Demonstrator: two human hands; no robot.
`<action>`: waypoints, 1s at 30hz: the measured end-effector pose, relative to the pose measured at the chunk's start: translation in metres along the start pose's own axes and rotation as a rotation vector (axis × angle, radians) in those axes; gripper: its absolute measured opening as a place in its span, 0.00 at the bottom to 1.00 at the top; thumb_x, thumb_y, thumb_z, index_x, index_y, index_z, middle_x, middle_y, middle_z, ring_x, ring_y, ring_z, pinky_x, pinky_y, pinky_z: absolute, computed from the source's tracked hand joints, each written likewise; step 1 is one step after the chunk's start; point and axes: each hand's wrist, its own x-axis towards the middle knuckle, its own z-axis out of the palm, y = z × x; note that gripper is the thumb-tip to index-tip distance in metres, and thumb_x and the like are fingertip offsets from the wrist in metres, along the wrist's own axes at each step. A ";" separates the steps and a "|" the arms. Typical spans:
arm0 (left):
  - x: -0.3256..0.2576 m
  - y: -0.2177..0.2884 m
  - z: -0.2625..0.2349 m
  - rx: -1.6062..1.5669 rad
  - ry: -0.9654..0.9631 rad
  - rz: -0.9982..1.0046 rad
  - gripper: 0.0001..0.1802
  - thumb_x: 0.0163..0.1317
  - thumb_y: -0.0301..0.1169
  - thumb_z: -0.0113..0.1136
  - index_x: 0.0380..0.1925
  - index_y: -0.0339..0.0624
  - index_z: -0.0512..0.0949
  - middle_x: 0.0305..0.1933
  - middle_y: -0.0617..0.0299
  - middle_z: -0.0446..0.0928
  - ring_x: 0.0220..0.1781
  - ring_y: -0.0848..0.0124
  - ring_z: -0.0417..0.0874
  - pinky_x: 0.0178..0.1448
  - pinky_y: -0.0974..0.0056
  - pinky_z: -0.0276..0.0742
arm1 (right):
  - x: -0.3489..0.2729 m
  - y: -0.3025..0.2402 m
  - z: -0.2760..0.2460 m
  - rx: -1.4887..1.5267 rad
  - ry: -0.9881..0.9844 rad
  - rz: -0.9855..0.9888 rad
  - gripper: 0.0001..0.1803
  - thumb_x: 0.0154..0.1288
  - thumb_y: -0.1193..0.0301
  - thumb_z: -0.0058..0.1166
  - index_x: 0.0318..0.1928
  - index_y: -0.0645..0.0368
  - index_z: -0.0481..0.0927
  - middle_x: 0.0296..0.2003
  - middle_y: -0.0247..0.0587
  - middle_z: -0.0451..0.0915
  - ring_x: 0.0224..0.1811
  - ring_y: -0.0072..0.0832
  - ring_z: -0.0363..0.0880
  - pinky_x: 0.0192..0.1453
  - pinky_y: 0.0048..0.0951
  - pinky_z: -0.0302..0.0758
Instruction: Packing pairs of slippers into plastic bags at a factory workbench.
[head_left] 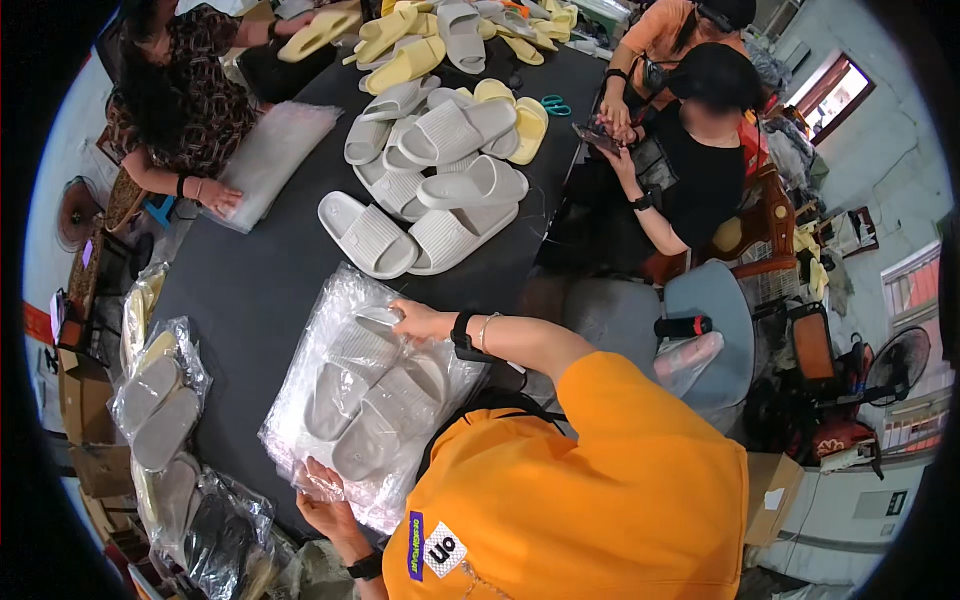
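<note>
Slipping is the risk: the thin clear bag (372, 400), lower centre of frame w/ a pair of grey slippers (375, 395) inside, could be torn or slid off the dark table (270, 270) if tugged unevenly. Left hand (322, 507), lower left, is pinched shut on the bag's near edge. Right hand (420, 320), centre, is half open, fingers pressed on the bag's far edge.

Bagged slippers between the hands

The slipper pair in its plastic bag (370, 400) lies on the tabletop (260, 280) between both hands; loose slippers (430, 190) lie beyond.
</note>
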 end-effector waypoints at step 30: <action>0.116 -0.093 -0.005 2.389 -0.632 0.831 0.25 0.47 0.24 0.52 0.50 0.46 0.70 0.60 0.51 0.64 0.61 0.47 0.60 0.61 0.44 0.57 | 0.005 0.007 0.006 -0.102 0.047 -0.037 0.34 0.55 0.71 0.53 0.62 0.62 0.55 0.34 0.45 0.74 0.22 0.26 0.71 0.20 0.27 0.68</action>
